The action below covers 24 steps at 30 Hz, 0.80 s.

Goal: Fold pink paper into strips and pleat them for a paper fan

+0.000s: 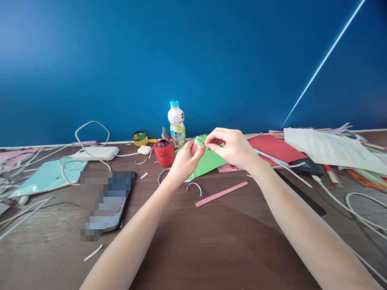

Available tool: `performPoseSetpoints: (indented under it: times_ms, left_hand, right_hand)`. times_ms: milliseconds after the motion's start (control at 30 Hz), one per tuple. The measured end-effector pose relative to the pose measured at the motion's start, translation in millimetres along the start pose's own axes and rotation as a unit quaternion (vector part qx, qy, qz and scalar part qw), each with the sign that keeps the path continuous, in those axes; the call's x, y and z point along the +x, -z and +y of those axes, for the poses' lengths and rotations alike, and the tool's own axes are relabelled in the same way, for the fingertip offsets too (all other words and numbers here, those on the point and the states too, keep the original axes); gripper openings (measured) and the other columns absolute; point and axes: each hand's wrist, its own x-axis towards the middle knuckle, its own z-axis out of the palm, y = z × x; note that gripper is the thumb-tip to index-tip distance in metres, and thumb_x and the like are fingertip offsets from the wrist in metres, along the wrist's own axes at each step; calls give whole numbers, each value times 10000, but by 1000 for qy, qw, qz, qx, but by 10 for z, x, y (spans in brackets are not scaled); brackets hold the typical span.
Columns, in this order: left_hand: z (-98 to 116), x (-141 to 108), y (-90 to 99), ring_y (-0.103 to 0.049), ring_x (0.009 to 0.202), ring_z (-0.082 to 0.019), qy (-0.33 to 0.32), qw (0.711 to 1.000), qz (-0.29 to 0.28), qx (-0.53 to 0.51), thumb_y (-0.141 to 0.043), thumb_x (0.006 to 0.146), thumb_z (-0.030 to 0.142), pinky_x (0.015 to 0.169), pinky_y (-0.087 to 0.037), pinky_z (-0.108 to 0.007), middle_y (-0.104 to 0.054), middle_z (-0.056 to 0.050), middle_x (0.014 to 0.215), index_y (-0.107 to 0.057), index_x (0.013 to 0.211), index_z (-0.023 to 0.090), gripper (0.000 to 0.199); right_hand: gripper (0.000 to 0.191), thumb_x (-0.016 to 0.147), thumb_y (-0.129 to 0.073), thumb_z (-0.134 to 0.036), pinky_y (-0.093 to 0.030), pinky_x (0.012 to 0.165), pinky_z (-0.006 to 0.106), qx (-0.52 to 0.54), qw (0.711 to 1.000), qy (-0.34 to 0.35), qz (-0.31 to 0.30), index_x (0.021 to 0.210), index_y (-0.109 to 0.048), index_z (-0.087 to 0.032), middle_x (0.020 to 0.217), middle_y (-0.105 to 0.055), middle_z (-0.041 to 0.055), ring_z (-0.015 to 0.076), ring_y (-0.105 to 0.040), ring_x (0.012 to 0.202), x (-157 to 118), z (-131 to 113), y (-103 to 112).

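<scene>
Between the fingers of my left hand (188, 159) is a small curled paper piece (198, 141) with a green-and-white fringed edge and some pink below. My right hand (228, 146) is pinched closed at its right side; whatever lies between those fingertips is too small to make out. Both hands are raised over a green paper sheet (208, 164). On the table in front of them lie a pink paper strip (221, 194) and a thin curled white strip (195, 185). A red cord spool (164, 154) stands just left of my left hand.
Behind the hands a small bottle (177, 125) stands against the blue wall. To the left are a phone (113, 205), a white power bank (96, 153) and looping cables. Red paper (273, 149), a printed sheet (332, 149) and more cables cover the right side.
</scene>
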Motion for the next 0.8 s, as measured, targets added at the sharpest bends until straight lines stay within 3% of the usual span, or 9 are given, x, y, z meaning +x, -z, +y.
performPoseSetpoints:
  times_ms: [367, 800]
  left_hand:
    - [25, -8, 31, -238, 487, -69, 21, 973, -128, -192, -393, 842, 406, 447, -194, -219, -292, 50, 573, -498, 753, 161, 281]
    - [49, -32, 75, -140, 447, -48, 60, 947, -166, -270, -418, 804, 311, 421, -96, -212, -180, 70, 548, -426, 660, 172, 201]
  right_hand:
    - [134, 803, -486, -86, -428, 624, 258, 57, 998, -1, -4, 708, -516, -175, 751, -545, 7, 119, -523, 673, -3, -24, -41]
    - [92, 801, -513, -141, -429, 637, 277, 101, 995, -26, -8, 718, -530, -177, 752, -568, 11, 130, -526, 687, -11, -42, -38]
